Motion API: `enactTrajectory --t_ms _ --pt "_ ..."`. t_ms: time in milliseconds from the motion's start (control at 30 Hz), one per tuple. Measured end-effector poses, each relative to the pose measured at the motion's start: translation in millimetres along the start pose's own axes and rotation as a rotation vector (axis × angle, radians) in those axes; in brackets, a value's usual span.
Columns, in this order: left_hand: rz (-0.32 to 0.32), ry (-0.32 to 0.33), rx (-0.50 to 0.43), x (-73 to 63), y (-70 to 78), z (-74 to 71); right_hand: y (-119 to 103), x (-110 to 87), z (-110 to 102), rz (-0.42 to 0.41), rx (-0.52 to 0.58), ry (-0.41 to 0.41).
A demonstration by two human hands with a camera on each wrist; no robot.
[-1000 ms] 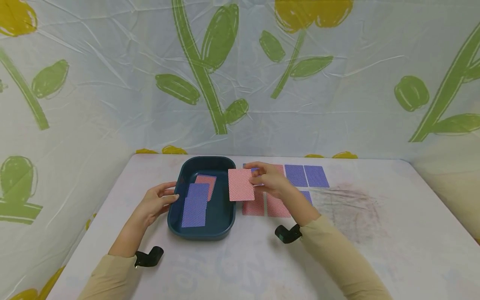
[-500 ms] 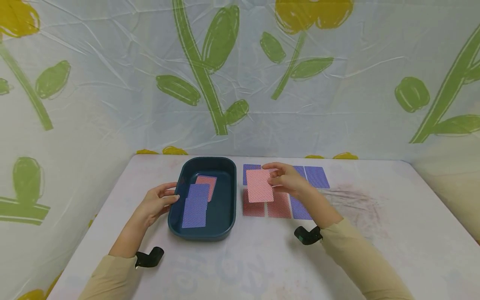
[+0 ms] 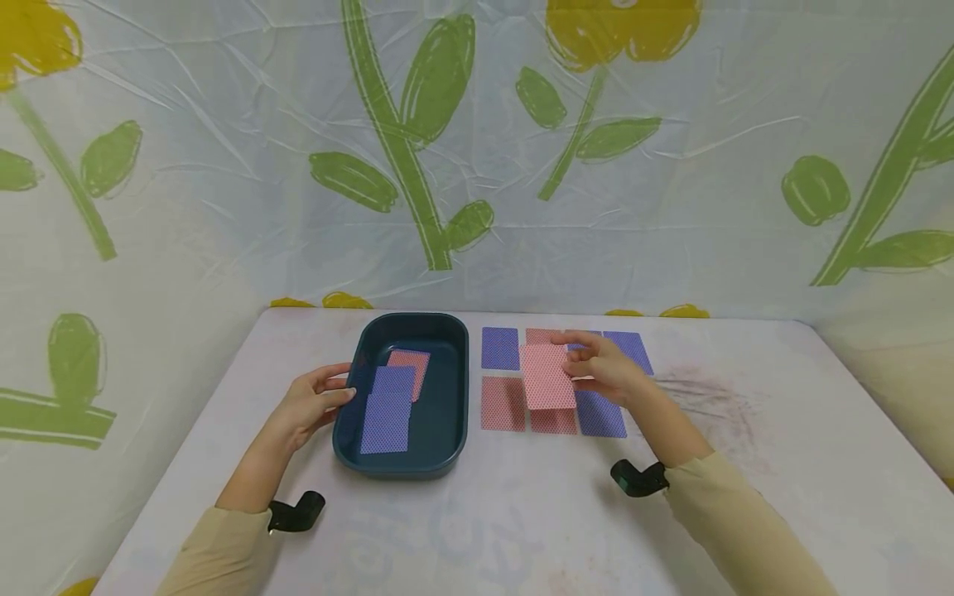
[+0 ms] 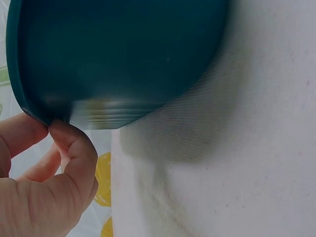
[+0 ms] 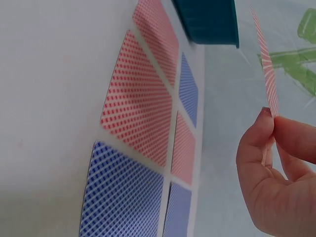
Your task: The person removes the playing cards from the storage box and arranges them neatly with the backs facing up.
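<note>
My left hand (image 3: 309, 406) pinches the left rim of a dark teal tray (image 3: 458, 430) between thumb and fingers. The left wrist view shows the thumb and a finger meeting on the tray's edge (image 4: 15, 74). Inside the tray lie overlapping playing cards, a red-backed card (image 3: 419, 364) partly under blue-backed cards (image 3: 387, 414). Above the table, my right hand (image 3: 604, 368) pinches a red-backed playing card (image 3: 547, 377) by its right edge. In the right wrist view that card (image 5: 267, 74) appears nearly edge-on between thumb and finger. It hovers over cards laid on the table and hides parts of them.
Two rows of face-down cards lie right of the tray. Among them are a blue card (image 3: 499, 348), a red card (image 3: 503, 404) and another blue card (image 3: 602, 414). A flower-printed sheet (image 3: 633, 232) rises behind the white table (image 3: 447, 538).
My right hand has moved right with the red-backed card, from beside the tray's right rim to above the laid-out cards. My left hand has stayed on the tray.
</note>
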State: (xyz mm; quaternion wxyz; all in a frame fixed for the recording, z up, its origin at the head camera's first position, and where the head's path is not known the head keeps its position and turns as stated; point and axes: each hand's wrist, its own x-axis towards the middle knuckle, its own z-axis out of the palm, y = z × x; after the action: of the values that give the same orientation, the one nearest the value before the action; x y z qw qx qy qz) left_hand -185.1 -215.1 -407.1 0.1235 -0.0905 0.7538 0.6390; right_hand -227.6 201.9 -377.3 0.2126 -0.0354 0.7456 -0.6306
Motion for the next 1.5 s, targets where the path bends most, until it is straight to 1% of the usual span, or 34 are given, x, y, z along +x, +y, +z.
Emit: enactTrajectory --t_ms 133,333,533,767,1100,1333,1400,1500 --pt "0.012 -0.004 0.003 0.1 0.2 -0.3 4 -5.2 -10 0.009 -0.008 0.005" --pt "0.018 -0.012 -0.002 -0.7 1.1 1.0 9 -14.9 -26 0.009 -0.052 0.015" --pt "0.022 -0.014 -0.014 -0.7 1.3 1.0 15 -21.8 -40 0.062 -0.069 0.056" --pt "0.019 -0.021 -0.021 -0.5 1.6 0.6 21 -26.0 -56 0.133 -0.06 0.083" --pt "0.004 -0.002 -0.016 -0.4 0.5 1.4 32 -31.3 -77 0.198 -0.052 0.105" --pt "0.003 0.001 -0.013 -0.9 0.4 0.4 42 -36.8 -92 0.241 -0.018 0.128" --pt "0.004 -0.001 -0.014 -1.2 0.6 0.6 45 -38.3 -96 0.248 -0.031 0.134" --pt "0.004 -0.004 -0.014 -2.2 1.3 0.9 50 -39.8 -101 0.254 -0.095 0.146"
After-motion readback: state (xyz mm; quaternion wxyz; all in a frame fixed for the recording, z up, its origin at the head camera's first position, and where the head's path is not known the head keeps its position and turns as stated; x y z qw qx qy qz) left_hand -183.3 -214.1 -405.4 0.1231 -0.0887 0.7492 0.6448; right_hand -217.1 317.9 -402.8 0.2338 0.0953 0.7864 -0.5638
